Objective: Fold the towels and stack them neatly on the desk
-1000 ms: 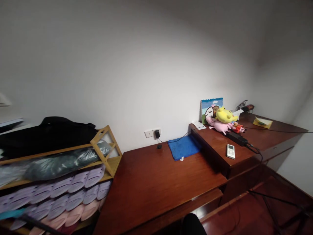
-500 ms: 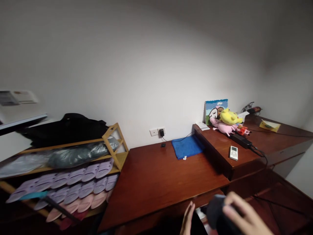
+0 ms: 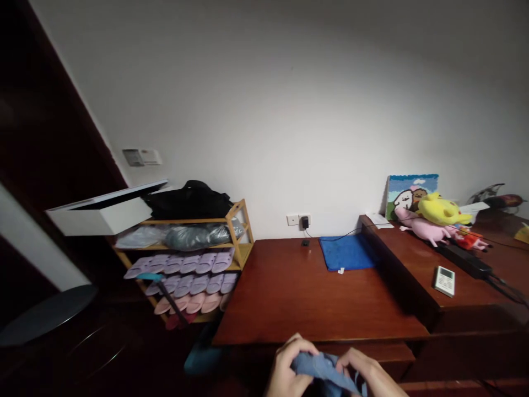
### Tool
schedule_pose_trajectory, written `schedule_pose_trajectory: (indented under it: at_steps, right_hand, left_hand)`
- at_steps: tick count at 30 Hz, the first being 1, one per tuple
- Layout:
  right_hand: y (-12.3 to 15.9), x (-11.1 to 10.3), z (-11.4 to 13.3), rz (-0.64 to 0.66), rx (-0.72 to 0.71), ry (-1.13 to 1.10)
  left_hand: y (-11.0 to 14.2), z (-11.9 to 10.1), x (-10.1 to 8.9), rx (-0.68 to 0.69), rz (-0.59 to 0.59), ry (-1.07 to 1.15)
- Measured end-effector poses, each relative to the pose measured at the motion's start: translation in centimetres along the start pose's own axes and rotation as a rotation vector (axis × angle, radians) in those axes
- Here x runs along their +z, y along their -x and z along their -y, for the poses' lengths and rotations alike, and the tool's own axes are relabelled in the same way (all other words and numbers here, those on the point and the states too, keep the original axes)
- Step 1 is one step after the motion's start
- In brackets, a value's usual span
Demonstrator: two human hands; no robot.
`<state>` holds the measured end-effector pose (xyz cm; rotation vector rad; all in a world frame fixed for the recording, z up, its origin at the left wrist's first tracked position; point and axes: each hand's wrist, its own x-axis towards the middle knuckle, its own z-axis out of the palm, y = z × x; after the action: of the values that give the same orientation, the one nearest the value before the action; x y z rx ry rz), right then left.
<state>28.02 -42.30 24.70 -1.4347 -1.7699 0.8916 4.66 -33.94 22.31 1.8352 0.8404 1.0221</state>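
One piece of blue-grey fabric (image 3: 316, 365) is bunched between my two hands, just in front of the near edge of the brown desk (image 3: 314, 303). My left hand (image 3: 289, 365) grasps its left end, thumb and fingers closed on it; my right hand (image 3: 367, 370) pinches it farther right. Toward the back of the desk lies a blue cloth (image 3: 349, 253), near a wall socket (image 3: 292, 220). The higher surface to the right bears a white remote control (image 3: 444, 282) and plush toys (image 3: 440, 209). Left of the desk stands a wooden rack (image 3: 244, 256) with rows of slippers (image 3: 205, 263).
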Motion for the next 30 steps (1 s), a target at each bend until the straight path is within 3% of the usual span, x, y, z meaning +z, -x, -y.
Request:
schedule_pose_trajectory:
  at_steps: [4,8,11,14,20,23,25,28,30]
  right_hand:
    - [-1.6,1.3,-3.4,-0.203,0.022,0.068]
    - [-1.5,-2.4,-5.7,-0.456,-0.016,0.013]
    - [-0.1,-6.8,-4.2,-0.635,-0.043,-0.009]
    - [1.2,-9.9,-1.5,-0.692,-0.045,-0.002]
    - [-0.3,-12.2,0.3,-0.756,-0.057,0.162]
    - [-1.8,-10.9,1.1,-0.925,-0.095,0.422]
    - [-2.4,-8.6,2.5,-0.935,-0.215,0.558]
    - [-2.8,-3.6,5.0,-0.600,-0.412,0.517]
    - [-3.2,-0.9,6.2,-0.367,-0.426,0.391]
  left_hand:
    - [-1.5,-3.7,-1.7,-0.011,-0.154,0.030]
    - [-2.3,-4.5,-4.4,-0.046,-0.214,-0.010]
    - [-2.3,-3.6,-6.4,-0.140,-0.083,-0.078]
    - [-2.2,-2.6,-7.3,-0.191,0.016,-0.117]
    - [-2.3,-2.9,-6.3,-0.161,-0.049,0.225]
    - [-2.4,-4.0,-5.2,-0.185,-0.082,0.434]
    - [-2.4,-4.7,-4.3,-0.171,-0.053,0.480]
    - [-2.5,-5.9,-3.1,-0.127,0.045,0.470]
    - [-2.6,-6.6,-2.6,-0.079,0.098,0.446]
